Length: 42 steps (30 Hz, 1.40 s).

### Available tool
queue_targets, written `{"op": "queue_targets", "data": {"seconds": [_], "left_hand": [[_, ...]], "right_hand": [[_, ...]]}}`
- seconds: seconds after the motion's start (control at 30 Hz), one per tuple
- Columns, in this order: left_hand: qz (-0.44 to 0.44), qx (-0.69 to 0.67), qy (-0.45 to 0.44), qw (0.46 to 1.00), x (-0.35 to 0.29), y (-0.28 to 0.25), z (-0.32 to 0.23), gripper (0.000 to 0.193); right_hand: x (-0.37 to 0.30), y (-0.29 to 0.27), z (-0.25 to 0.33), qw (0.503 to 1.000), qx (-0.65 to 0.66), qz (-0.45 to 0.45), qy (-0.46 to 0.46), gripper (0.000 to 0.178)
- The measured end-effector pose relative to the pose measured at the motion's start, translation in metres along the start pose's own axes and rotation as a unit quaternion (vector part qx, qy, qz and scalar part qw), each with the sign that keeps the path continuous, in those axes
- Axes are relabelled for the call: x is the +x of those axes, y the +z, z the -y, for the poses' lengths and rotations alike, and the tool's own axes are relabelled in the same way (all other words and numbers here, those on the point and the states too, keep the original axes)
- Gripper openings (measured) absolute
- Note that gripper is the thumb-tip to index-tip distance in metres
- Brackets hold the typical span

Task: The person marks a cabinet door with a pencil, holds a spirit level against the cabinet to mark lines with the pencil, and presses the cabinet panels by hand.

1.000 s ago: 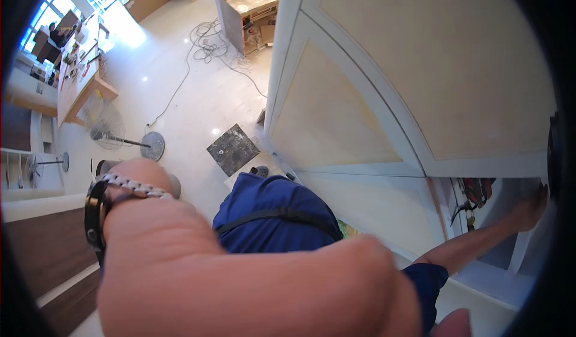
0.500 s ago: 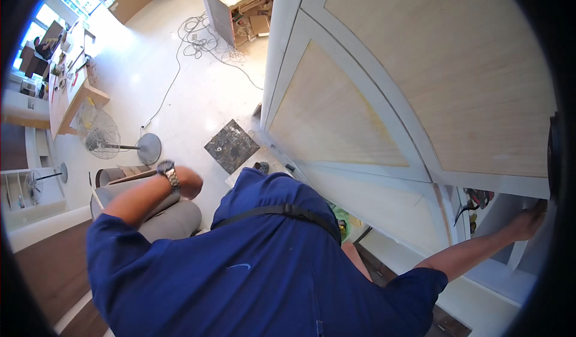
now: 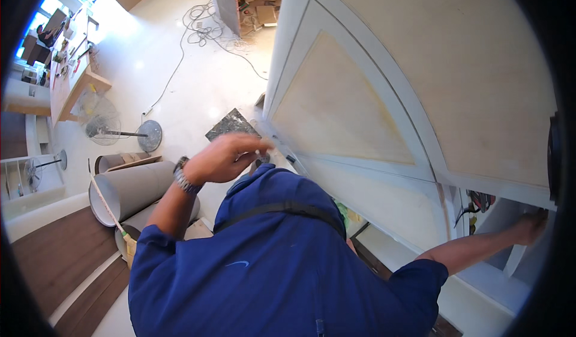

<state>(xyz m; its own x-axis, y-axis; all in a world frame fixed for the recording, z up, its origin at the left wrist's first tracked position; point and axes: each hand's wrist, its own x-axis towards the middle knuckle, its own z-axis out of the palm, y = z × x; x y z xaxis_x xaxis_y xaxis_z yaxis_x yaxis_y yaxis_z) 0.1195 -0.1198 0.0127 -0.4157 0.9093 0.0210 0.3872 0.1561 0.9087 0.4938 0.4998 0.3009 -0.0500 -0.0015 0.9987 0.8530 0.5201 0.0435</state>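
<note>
My left hand, with a metal wristwatch, is raised in front of my body, pointing toward the cabinet. Its fingers are stretched out and a gap shows between them and the thumb; the fingertips are smeared, and I see nothing held. On the far right my right hand reaches to the lower edge of a pale wood-panelled cabinet door, by an open grey compartment. Shadow and the door edge hide its fingers. Next to this compartment hang a red and black item and a dark cable.
Grey rolls lie at my left beside a stick. A standing fan, a long workbench and a loose cable are farther off. A dark square board lies on the floor.
My left hand has swung up and to the right, from beside the grey rolls to in front of my body. My right hand stays at the compartment.
</note>
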Motion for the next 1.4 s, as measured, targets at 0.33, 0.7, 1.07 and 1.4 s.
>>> {"op": "queue_targets", "data": {"seconds": [0.33, 0.7, 1.07, 1.4], "left_hand": [[0.042, -0.216, 0.423, 0.879, 0.020, 0.010, -0.228, 0.035], [0.186, -0.255, 0.182, 0.931, 0.000, -0.008, -0.273, 0.044], [0.232, -0.082, 0.347, 0.905, -0.016, -0.033, -0.265, 0.031], [0.258, -0.075, 0.284, 0.921, -0.051, -0.047, -0.257, 0.029]], "right_hand": [[-0.013, -0.041, 0.100, 0.974, 0.168, 0.085, 0.126, 0.030], [-0.013, -0.051, 0.098, 0.978, 0.148, 0.097, 0.113, 0.035], [-0.016, -0.060, 0.102, 0.976, 0.136, 0.124, 0.114, 0.039], [-0.008, -0.046, 0.090, 0.970, 0.165, 0.132, 0.119, 0.036]]}}
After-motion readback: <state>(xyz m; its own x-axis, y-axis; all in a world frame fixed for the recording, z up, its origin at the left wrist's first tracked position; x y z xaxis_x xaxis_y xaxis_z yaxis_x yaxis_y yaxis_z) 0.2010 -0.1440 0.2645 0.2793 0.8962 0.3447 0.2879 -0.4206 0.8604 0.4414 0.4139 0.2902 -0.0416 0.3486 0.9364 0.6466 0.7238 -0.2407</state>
